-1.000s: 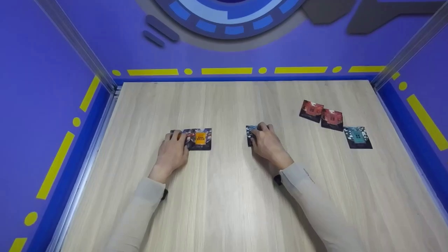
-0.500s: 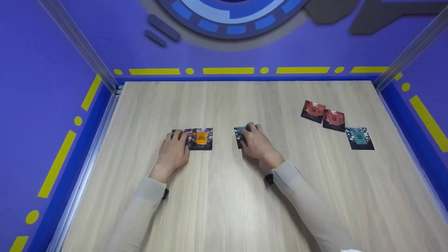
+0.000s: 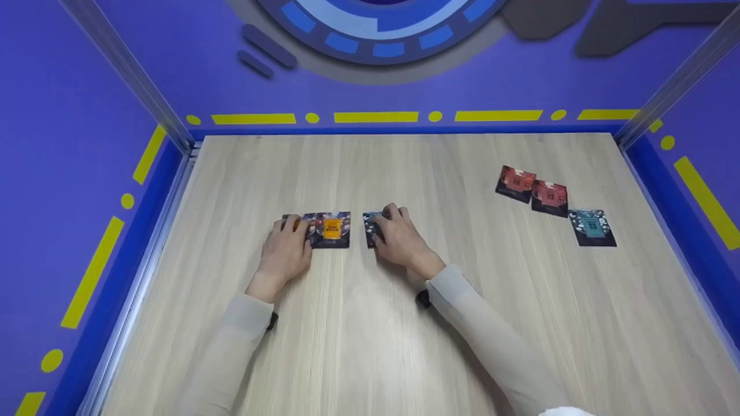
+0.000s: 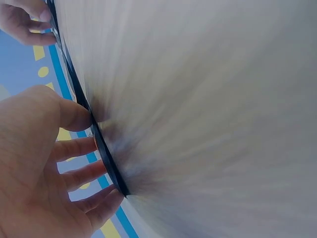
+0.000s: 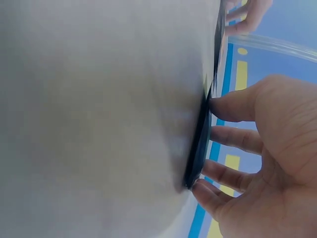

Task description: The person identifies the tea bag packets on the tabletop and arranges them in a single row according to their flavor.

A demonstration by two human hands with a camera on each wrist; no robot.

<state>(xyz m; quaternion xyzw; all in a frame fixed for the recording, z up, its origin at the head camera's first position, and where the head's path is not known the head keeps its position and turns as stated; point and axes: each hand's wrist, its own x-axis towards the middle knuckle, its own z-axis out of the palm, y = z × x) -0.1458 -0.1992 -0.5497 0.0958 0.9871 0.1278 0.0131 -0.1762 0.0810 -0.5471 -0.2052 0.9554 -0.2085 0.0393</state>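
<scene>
I can read no words or numbers. The orange label (image 3: 332, 228) on the card (image 3: 333, 245) before me, the two red cards (image 3: 550, 198) and the teal card (image 3: 592, 227) carry print too small to make out.

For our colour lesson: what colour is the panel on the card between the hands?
Orange panel, seen best in head view.

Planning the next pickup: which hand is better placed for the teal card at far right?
Probably the right hand: it's nearer that teal card, though it must first leave the card under it. The left hand is farther, touching an orange card.
</scene>
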